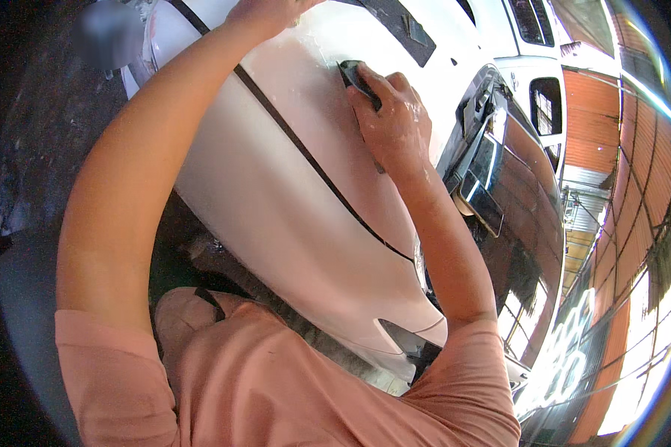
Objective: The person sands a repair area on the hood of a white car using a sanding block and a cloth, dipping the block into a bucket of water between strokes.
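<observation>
A car hood with patchy white and pinkish-brown dull paint lies in front of me. My right hand is closed around a dark sanding pad and presses it on the hood's surface. Whitish residue marks the back of that hand. My left hand reaches to the far part of the hood, partly cut off by the upper edge of the picture. What shows of its fingers seems to rest flat on the panel. Between hood and fender runs a dark curved gap.
Two phone-like dark slabs, one of them a phone, lie by the windshield. A dark strip with a small object crosses the hood's far side. Another white vehicle stands beyond. Orange corrugated walls rise at right.
</observation>
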The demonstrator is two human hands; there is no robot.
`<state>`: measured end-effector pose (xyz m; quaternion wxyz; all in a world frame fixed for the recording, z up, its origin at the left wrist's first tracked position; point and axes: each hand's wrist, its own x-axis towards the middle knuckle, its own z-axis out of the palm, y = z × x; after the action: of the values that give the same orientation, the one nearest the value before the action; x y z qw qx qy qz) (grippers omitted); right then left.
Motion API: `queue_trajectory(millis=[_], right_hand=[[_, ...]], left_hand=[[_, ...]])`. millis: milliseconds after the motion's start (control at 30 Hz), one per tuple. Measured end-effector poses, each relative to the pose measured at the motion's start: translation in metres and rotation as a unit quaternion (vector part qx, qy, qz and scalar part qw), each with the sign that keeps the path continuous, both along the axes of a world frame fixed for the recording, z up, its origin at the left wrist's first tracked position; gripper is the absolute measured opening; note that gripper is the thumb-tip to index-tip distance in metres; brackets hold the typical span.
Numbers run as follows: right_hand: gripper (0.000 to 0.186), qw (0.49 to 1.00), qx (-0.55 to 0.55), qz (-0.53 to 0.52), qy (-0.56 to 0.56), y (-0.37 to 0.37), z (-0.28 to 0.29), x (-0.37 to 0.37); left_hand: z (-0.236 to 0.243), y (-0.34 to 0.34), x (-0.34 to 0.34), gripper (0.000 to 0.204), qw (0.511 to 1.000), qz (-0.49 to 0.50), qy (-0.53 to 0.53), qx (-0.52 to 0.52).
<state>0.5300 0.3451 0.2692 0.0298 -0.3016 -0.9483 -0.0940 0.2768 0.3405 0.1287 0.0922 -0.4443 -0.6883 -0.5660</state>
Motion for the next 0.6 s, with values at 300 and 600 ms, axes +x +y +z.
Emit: queue_trajectory(millis=[300,600], right_hand=[[0.064,0.993,-0.037,0.1,-0.047,-0.031,0.02,0.112],[0.072,0.995,-0.059,0.068,-0.05,-0.028,0.016,0.098]], left_hand=[[0.0,-0.001,-0.016,0.056,1.0,0.018,0.003,-0.017],[0.001,-0.006,-0.018,0.057,0.999,0.016,-0.026,-0.044]])
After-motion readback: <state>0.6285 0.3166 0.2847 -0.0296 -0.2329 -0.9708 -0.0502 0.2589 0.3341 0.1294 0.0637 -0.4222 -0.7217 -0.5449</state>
